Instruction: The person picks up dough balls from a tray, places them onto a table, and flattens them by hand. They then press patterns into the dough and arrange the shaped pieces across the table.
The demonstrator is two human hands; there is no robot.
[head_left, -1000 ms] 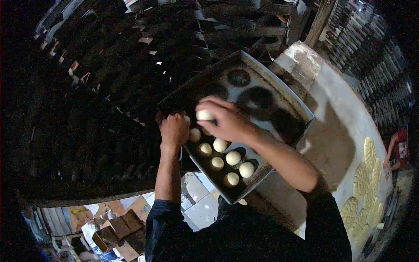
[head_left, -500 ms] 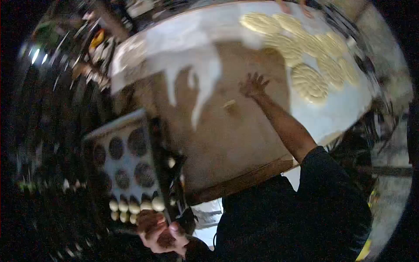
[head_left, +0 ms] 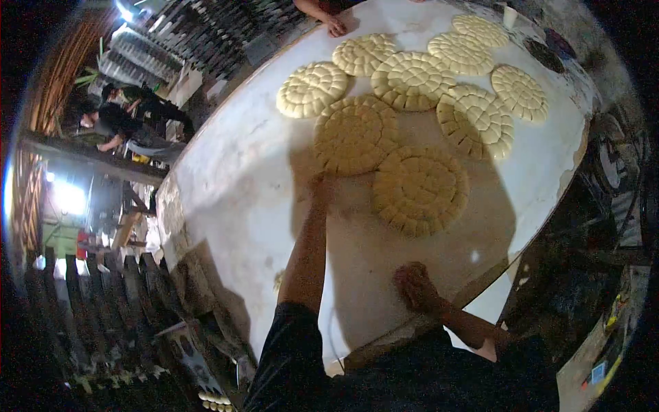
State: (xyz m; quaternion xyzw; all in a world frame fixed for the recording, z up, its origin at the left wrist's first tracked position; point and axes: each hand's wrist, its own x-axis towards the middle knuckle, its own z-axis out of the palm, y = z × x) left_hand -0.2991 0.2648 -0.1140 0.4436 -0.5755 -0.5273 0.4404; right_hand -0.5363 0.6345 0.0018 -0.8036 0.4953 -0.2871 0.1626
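Several flat rounds of pale dough, cut into small segments in rings, lie on the white table (head_left: 233, 172). My left hand (head_left: 321, 187) is at the lower left edge of a shaded dough round (head_left: 355, 134); its fingers are dark and blurred, so their shape is unclear. Closed into a fist, my right hand (head_left: 413, 283) rests on or just above the table, below the nearest dough round (head_left: 420, 191). Nothing shows in that fist. Both hands lie in my shadow.
Another person's hand (head_left: 336, 27) is at the table's far edge. A white cup (head_left: 509, 17) stands at the far right. Two people (head_left: 127, 127) are beyond the table at left. Dark stacked racks (head_left: 96, 316) fill the lower left.
The view has swung, bringing the dough rounds closer to the middle. My left hand has gone from beside the tray at lower left to the dough. My right hand has closed from spread fingers.
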